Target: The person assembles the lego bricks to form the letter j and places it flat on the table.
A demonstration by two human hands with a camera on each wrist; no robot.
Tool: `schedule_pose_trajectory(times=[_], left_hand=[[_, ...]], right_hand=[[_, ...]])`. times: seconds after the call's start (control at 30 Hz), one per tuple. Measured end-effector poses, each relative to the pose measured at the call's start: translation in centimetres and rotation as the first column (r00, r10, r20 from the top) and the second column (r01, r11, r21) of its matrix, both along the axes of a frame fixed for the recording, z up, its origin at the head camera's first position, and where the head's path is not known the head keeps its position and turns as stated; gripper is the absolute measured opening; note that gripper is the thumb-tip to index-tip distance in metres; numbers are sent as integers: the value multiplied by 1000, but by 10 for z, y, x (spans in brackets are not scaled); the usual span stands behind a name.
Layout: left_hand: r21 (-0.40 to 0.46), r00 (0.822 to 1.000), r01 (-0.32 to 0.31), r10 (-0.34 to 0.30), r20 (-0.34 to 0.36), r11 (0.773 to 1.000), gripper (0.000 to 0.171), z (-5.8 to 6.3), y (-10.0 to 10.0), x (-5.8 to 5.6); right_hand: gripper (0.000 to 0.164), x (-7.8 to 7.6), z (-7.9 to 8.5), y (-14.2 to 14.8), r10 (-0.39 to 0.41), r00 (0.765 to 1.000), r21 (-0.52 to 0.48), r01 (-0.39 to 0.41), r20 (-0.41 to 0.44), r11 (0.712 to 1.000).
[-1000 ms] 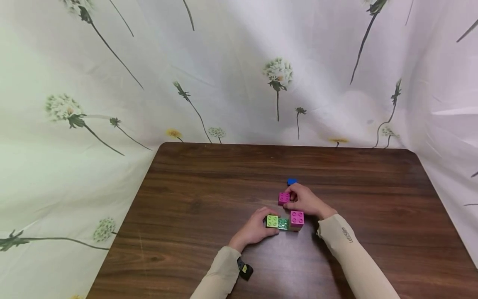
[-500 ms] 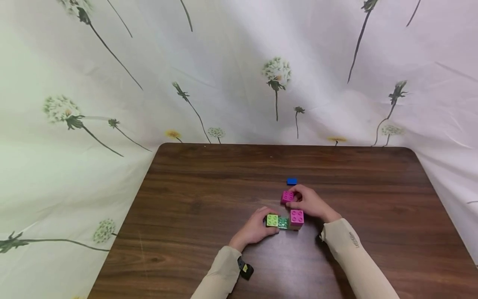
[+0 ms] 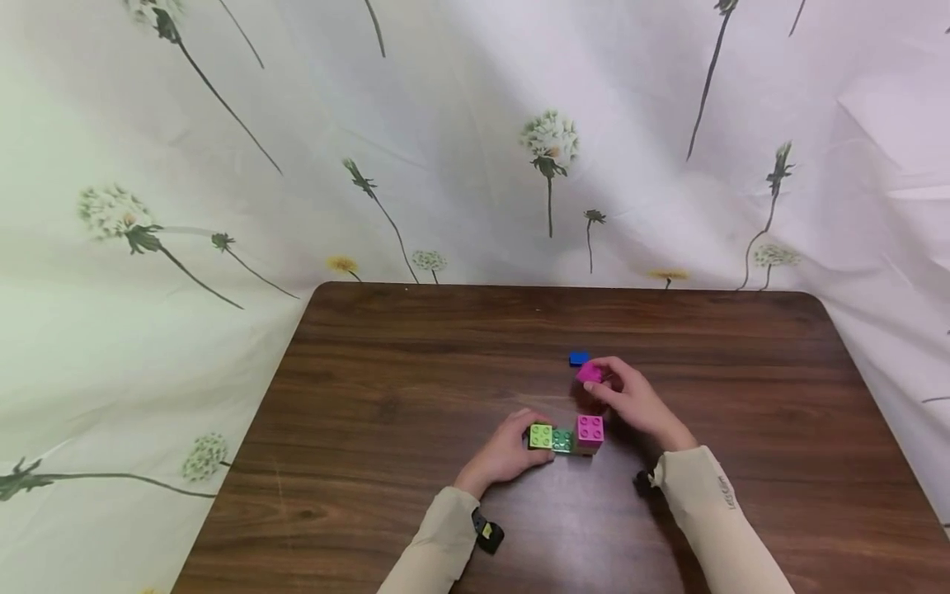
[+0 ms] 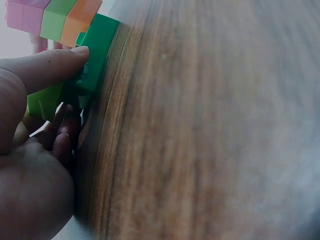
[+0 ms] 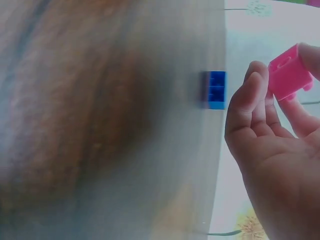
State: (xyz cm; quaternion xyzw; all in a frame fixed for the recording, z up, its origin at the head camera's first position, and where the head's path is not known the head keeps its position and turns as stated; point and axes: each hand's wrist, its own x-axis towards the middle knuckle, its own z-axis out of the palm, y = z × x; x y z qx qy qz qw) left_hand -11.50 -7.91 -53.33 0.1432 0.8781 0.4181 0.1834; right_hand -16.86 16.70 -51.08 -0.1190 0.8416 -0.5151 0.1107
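Note:
My left hand [image 3: 508, 450] grips the left end of a brick assembly, thumb along the near side. Its base is a dark green brick [image 4: 97, 55], with a lime green brick [image 3: 541, 436] on the left end. A stack rises at the right end: an orange brick [image 4: 81, 20], a green brick [image 4: 57, 19], and pink [image 3: 590, 429] on top. Farther back, my right hand [image 3: 631, 400] pinches a loose pink brick [image 5: 290, 75] between thumb and fingers, tilted and raised off the table.
A blue brick [image 3: 579, 359] lies on the dark wood table [image 3: 416, 355] just beyond the right hand. Behind the table hangs a white cloth [image 3: 460, 165] with a dandelion print. A black wrist strap [image 3: 487, 535] shows at the left sleeve.
My right hand has moved right and back, lifting the loose pink brick off the table and tipping it. The blue brick has come into fuller view. My left hand and the assembly stay put.

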Motion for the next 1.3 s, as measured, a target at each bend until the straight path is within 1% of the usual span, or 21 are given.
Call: schedule_pose_trajectory(times=[0.13, 0.27, 0.43, 0.57, 0.67, 0.83, 0.9, 1.07, 1.3], left_hand=[[3, 1000, -1, 1, 7, 1000, 37, 0, 0, 2], [8, 1000, 1, -1, 0, 1000, 37, 1, -1, 2], [15, 1000, 11, -11, -5, 1000, 37, 0, -1, 0], [20, 1000, 12, -11, -12, 1000, 37, 2, -1, -1], [16, 1000, 11, -11, -8, 1000, 38, 4, 0, -1], [14, 1000, 8, -8, 0, 1000, 38, 4, 0, 0], [16, 1000, 7, -7, -1, 1000, 38, 3, 0, 0], [13, 1000, 10, -10, -11, 1000, 38, 1, 0, 0], [12, 1000, 13, -12, -16, 1000, 38, 0, 0, 1]], right_hand=[[41, 4, 9, 2, -12, 1000, -46, 13, 14, 999], [42, 8, 19, 5, -4, 1000, -83, 6, 27, 997], [39, 11, 28, 9, 5, 1000, -118, -8, -23, 993], [38, 14, 38, 11, 17, 999, -121, -21, -36, 992], [38, 17, 43, 13, 16, 999, -104, -20, -39, 994], [38, 22, 47, 14, 27, 998, -97, -33, -61, 995], [39, 25, 48, 14, 43, 996, -95, -50, -78, 994], [39, 31, 50, 15, 88, 988, -53, -95, -123, 994], [38, 40, 46, 16, 133, 982, -1, -135, -135, 991]])
